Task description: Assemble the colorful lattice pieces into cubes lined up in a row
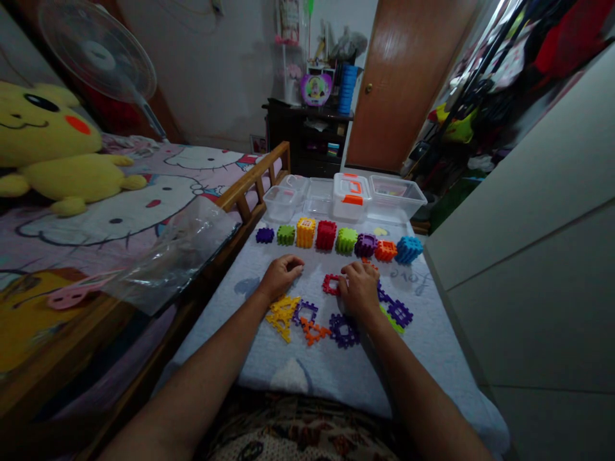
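My left hand (283,276) rests above the cloth-covered table with fingers loosely curled and the tips close to the thumb; nothing shows between them. Below it lie yellow triangular interlocking tiles (282,314). My right hand (361,288) has bent fingers at the edge of a red square interlocking tile (331,284) and partly covers it. Close to that hand are a purple tile (400,313), a lime-green tile (391,319) and part of an orange tile (369,263). Between my forearms sit an orange triangular tile (314,331) and purple square tiles (344,330).
Behind my hands runs a row of tile stacks sorted by colour, among them a red stack (325,235) and a blue stack (409,250). Clear plastic containers (281,203) and a lidded box with orange clips (352,197) line the far edge. A wooden bed rail (259,176) borders the left.
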Motion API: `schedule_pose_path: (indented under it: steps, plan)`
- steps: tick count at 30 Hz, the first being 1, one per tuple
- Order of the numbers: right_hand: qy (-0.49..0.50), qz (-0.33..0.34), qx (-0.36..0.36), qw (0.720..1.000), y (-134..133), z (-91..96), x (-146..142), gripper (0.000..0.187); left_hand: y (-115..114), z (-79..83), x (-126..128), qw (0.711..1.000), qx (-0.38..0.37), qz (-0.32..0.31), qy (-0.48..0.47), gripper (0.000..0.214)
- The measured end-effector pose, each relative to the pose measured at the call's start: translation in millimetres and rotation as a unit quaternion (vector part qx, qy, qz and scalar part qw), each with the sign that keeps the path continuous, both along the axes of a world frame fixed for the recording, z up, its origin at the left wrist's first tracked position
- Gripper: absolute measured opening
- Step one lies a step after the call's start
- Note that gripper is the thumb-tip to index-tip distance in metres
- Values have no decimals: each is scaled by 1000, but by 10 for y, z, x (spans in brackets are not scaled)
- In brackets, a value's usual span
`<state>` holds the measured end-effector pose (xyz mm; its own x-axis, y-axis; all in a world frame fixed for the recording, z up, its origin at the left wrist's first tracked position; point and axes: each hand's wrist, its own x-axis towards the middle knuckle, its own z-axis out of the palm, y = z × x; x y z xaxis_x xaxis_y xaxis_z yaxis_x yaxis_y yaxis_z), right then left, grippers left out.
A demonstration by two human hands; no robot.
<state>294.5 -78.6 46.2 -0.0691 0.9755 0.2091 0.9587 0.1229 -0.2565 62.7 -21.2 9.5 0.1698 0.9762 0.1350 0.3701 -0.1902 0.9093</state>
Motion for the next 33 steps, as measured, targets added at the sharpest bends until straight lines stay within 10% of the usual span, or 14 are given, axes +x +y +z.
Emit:
schedule_pose_path:
  steps: [7, 33]
  plan:
    - [23, 103, -58, 993, -41, -80, 87, 47, 1, -15, 2, 1000, -8, 0, -7, 25]
    - [-58, 47, -114, 991, 42, 76, -64, 42, 8, -18, 4, 1000, -9, -2, -27, 23]
